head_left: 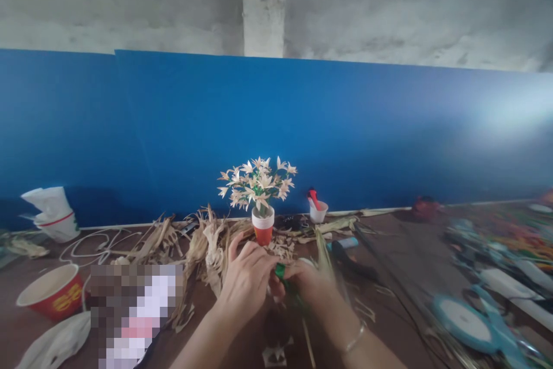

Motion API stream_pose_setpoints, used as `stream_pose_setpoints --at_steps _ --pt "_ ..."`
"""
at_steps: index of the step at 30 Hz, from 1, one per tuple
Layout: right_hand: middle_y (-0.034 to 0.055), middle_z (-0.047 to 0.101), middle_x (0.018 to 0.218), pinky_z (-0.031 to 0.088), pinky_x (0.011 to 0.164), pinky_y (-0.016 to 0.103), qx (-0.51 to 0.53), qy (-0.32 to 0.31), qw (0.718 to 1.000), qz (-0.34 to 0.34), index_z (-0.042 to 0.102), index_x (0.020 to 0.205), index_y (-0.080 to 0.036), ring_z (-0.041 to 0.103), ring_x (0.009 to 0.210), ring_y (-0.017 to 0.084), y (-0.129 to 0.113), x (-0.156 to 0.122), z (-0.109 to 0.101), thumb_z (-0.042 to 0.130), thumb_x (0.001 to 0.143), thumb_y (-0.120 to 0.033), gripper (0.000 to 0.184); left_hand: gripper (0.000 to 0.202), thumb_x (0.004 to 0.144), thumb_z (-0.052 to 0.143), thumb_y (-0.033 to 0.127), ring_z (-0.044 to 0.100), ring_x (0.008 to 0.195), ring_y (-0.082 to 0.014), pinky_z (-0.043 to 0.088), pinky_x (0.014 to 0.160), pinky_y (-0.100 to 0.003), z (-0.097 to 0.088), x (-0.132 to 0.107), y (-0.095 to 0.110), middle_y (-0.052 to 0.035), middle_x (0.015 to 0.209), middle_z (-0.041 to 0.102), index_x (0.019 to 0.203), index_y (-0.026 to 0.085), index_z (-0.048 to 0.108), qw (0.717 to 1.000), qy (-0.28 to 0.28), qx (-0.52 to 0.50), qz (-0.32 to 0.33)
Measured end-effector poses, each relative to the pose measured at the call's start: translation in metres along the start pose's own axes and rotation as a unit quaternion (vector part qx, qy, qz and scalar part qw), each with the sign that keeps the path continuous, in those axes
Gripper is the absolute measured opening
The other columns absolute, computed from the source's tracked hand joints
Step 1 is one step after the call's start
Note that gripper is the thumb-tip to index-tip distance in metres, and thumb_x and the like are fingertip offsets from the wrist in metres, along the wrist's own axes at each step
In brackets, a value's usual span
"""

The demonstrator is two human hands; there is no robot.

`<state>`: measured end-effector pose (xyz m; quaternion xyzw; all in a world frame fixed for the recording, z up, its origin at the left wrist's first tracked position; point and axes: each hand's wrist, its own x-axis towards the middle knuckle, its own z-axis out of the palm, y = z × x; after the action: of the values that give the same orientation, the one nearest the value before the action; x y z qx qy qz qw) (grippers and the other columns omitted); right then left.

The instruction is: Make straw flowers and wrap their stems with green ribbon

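Note:
My left hand (245,276) and my right hand (309,284) meet low in the middle of the view, close over the table. Between their fingertips shows a small, shiny green strip (280,271), partly covered by the fingers. The right fingers are curled round it, blurred by motion. My left thumb and fingers close in on its other side. Just beyond the hands stands a red and white cup (263,226) holding a bunch of pale, star-shaped flowers (259,182) on green stems. Dried corn husks (211,248) lie left of the cup.
A small white cup (318,211) with a red-handled tool stands right of the flowers. At left are a red paper bucket (56,291), a tissue-filled cup (58,222) and white cord. A blue ribbon roll (464,323) lies at right. A blue partition (181,139) backs the table.

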<state>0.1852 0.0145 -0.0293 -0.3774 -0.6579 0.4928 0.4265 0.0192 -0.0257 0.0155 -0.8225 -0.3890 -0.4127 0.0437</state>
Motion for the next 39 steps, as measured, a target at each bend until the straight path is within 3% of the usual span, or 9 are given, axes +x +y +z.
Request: stream_pose_setpoints --at_steps 4,7,9,15,25,29,33,36,39 --pt "0.0059 0.063 0.096 0.051 0.071 0.034 0.087 -0.102 0.989 0.062 0.061 0.101 -0.013 0.061 0.081 0.018 0.003 0.002 0.000 0.055 0.086 -0.034 0.027 0.024 0.084 0.046 0.012 0.058 0.077 -0.0186 0.021 0.102 -0.052 -0.001 0.001 0.001 -0.0006 0.072 0.068 0.082 0.023 0.066 1.000 0.001 -0.007 -0.021" --pt "0.0021 0.062 0.065 0.046 0.059 0.028 0.140 -0.144 0.975 0.090 0.066 0.079 -0.013 0.057 0.059 0.014 0.004 0.004 0.003 0.058 0.078 -0.038 0.027 0.020 0.084 0.046 0.013 0.058 0.078 -0.0193 0.022 0.101 -0.051 -0.001 0.000 -0.002 -0.0009 0.075 0.068 0.081 0.022 0.064 0.998 0.028 0.001 -0.053" --pt "0.0013 0.062 0.062 0.045 0.058 0.027 0.165 -0.156 0.969 0.099 0.067 0.080 -0.014 0.056 0.057 0.014 0.000 0.006 0.007 0.059 0.073 -0.036 0.024 0.018 0.084 0.047 0.013 0.058 0.079 -0.0197 0.024 0.100 -0.051 -0.001 -0.001 -0.006 -0.0011 0.076 0.068 0.081 0.022 0.063 0.996 0.042 0.012 -0.077" --pt "0.0038 0.069 0.091 0.041 0.085 0.032 0.250 -0.003 0.968 0.035 0.068 0.096 -0.020 0.060 0.090 0.020 -0.020 0.009 0.017 0.069 0.063 -0.023 0.033 0.018 0.085 0.046 0.015 0.057 0.079 -0.0210 0.027 0.096 -0.050 0.004 -0.003 -0.016 -0.0024 0.080 0.068 0.083 0.023 0.062 0.989 0.074 0.048 -0.122" --pt "-0.0004 0.062 0.062 0.042 0.062 0.027 0.208 0.193 0.959 0.023 0.066 0.064 -0.016 0.053 0.060 0.013 -0.011 0.016 0.041 0.079 0.055 -0.035 0.025 0.017 0.083 0.048 0.014 0.058 0.079 -0.0209 0.026 0.097 -0.050 0.008 -0.006 -0.010 -0.0017 0.079 0.069 0.083 0.023 0.062 0.986 0.095 0.048 -0.128" --pt "-0.0020 0.057 0.058 0.038 0.056 0.025 0.200 0.188 0.961 0.014 0.062 0.063 -0.016 0.048 0.055 0.011 -0.010 0.015 0.042 0.075 0.060 -0.035 0.024 0.018 0.083 0.047 0.015 0.059 0.080 -0.0210 0.026 0.098 -0.050 0.010 -0.006 -0.007 -0.0020 0.079 0.069 0.084 0.023 0.063 0.985 0.100 0.046 -0.134" --pt "-0.0026 0.055 0.057 0.037 0.055 0.024 0.168 0.194 0.967 0.000 0.060 0.061 -0.016 0.045 0.054 0.011 -0.011 0.015 0.038 0.071 0.062 -0.033 0.020 0.020 0.080 0.051 0.015 0.062 0.080 -0.0218 0.034 0.095 -0.049 0.009 -0.005 -0.011 -0.0030 0.081 0.071 0.089 0.023 0.067 0.985 0.058 0.007 -0.164" --pt "-0.0032 0.052 0.052 0.035 0.052 0.024 0.103 0.176 0.979 0.007 0.057 0.058 -0.017 0.043 0.051 0.010 -0.015 0.016 0.032 0.067 0.064 -0.031 0.018 0.027 0.078 0.054 0.020 0.064 0.079 -0.0219 0.046 0.083 -0.039 0.008 -0.004 -0.019 -0.0048 0.081 0.072 0.101 0.022 0.068 0.977 0.012 -0.064 -0.204" --pt "-0.0023 0.053 0.052 0.036 0.052 0.024 0.057 0.122 0.991 0.003 0.059 0.059 -0.017 0.045 0.052 0.012 -0.019 0.016 0.025 0.065 0.065 -0.032 0.017 0.024 0.078 0.054 0.025 0.064 0.074 -0.0217 0.049 0.069 -0.033 0.007 -0.002 -0.023 -0.0059 0.078 0.072 0.093 0.022 0.073 0.964 -0.025 -0.111 -0.240"
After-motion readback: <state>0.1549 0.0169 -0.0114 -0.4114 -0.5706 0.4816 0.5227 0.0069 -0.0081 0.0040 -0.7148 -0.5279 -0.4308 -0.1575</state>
